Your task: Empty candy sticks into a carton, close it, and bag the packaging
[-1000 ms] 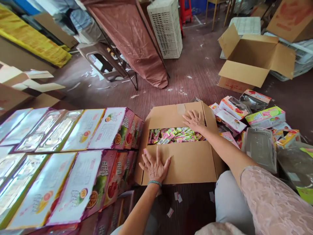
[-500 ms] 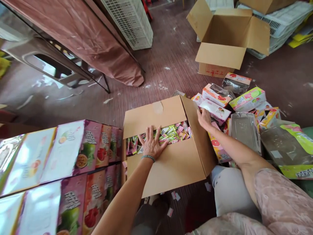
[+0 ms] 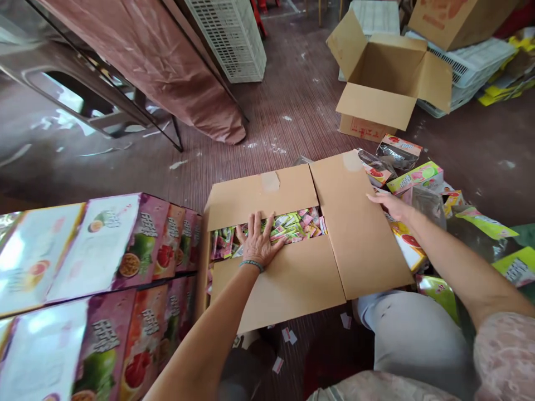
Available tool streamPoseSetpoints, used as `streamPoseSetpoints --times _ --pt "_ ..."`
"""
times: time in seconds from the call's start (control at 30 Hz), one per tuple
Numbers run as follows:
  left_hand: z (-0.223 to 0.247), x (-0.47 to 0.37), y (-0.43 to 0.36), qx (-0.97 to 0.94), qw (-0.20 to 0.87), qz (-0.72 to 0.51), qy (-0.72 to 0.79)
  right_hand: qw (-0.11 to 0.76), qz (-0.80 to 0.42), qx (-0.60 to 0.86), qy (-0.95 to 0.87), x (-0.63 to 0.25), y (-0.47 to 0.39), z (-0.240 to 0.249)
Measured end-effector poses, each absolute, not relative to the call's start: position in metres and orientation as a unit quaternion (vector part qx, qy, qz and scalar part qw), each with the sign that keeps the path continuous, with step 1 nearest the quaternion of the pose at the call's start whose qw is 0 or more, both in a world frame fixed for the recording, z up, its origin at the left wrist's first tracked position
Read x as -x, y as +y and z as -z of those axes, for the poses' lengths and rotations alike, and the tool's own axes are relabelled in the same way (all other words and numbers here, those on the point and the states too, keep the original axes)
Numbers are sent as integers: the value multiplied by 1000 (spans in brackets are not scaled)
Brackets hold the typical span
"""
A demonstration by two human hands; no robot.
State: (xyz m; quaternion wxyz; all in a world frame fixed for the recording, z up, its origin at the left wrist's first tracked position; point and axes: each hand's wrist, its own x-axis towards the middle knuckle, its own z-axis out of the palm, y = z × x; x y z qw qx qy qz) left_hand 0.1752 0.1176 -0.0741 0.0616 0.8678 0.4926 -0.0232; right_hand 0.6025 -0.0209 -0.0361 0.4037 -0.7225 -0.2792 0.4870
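Observation:
A cardboard box (image 3: 288, 284) stands in front of me, with sachets (image 3: 297, 224) in green and pink showing through the gap between its flaps. My left hand (image 3: 258, 240) lies flat with fingers spread, palm on the near flap and fingertips reaching across the gap towards the far flap (image 3: 238, 203). At the right, my right hand (image 3: 395, 207) grips the outer edge of the box's right flap (image 3: 361, 239). That flap sticks out sideways, roughly level with the box top. Some fingers of the right hand are hidden at the flap's edge.
Printed fruit cartons (image 3: 137, 250) stand in rows at the left. Opened, crumpled packages (image 3: 418, 175) pile up at the right. Further back are an open cardboard box (image 3: 376, 97), white crates (image 3: 238, 44) and a covered table (image 3: 167, 67). Paper scraps (image 3: 278, 365) dot the floor.
My right hand has moved right and outward, swinging the box's right flap from hanging down to about level. My left hand stays pressed on the box.

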Motion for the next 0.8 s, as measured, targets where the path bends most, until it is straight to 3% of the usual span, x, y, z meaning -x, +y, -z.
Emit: streamPoseSetpoints --times 0.1,0.27,0.4,0.57,0.67,0.8 --pt "73 -177 117 -868 69 16 492 408 -534 688 -275 -585 -24 -14" --pt "76 -177 118 -866 97 -5 490 362 -436 682 -462 -494 1 -57" --pt "82 -175 121 -861 130 -44 489 234 -344 646 -640 -411 40 -28" --pt "74 -167 132 -853 212 -76 470 41 -190 735 -650 -370 63 35" --pt "61 -133 132 -836 202 -102 500 18 -117 730 -674 -376 66 55" --pt "55 -52 96 -660 132 -166 720 36 -107 729 -676 -392 97 63"
